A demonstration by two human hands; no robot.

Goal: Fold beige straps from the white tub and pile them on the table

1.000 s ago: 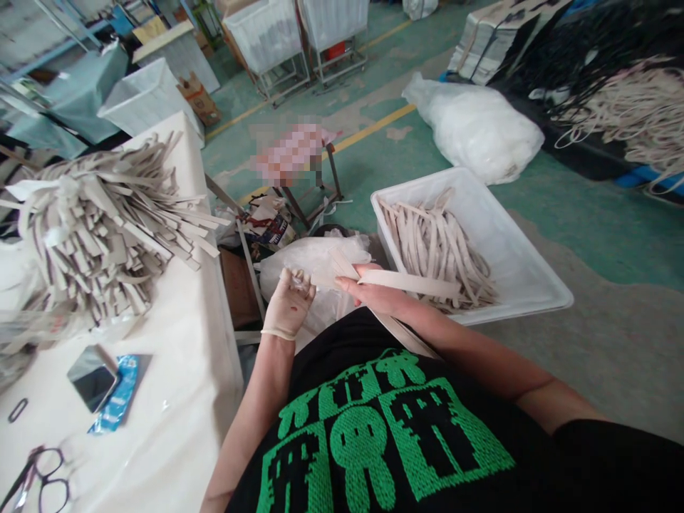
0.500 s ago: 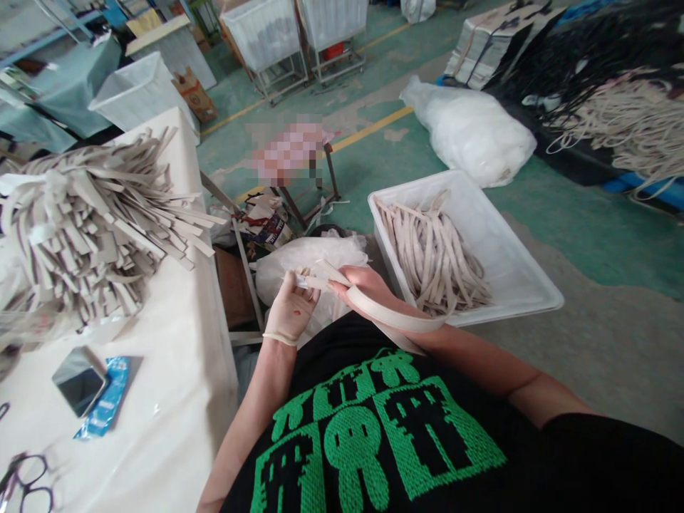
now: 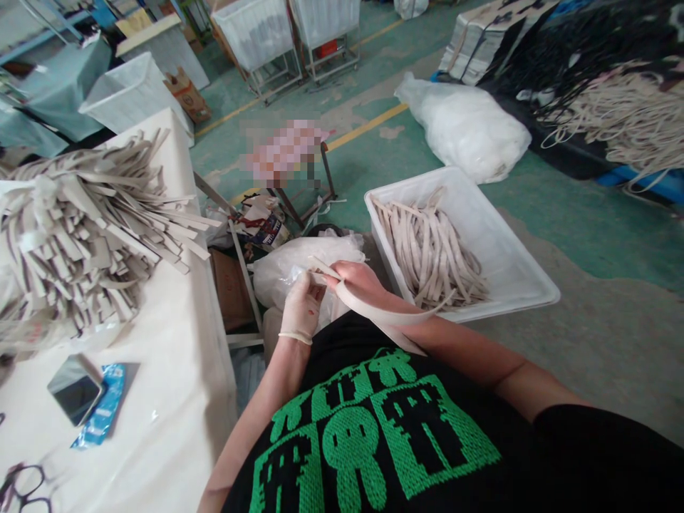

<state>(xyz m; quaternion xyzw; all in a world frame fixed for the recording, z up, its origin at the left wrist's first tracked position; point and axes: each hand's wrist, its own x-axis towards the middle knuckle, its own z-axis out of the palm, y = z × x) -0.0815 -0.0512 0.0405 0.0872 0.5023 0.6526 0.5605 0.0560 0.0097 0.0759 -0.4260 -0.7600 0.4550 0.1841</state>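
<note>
A long beige fabric strap (image 3: 382,311) runs between my hands and loops back over my right forearm. My left hand (image 3: 300,311), in a thin pale glove with a small reddish mark at the palm, is closed with its fingertips around the strap's end. Bare and closed, my right hand (image 3: 360,281) grips the same strap just beside it, a short piece sticking up past the fingers. To the right, a white plastic bin (image 3: 516,274) holds a heap of similar straps (image 3: 432,253). Another large bundle of straps (image 3: 101,235) lies on the table at left.
The cloth-covered table (image 3: 176,370) at left bears a phone (image 3: 76,390), a blue packet (image 3: 107,406) and scissors (image 3: 26,484). A clear plastic bag (image 3: 288,260) lies behind my hands. Farther off are a stool (image 3: 328,171) and a stuffed white sack (image 3: 470,132).
My left hand has turned inward and moved slightly right, its fingers now curled over the strap's end. My right hand keeps its grip. The view has shifted slightly.
</note>
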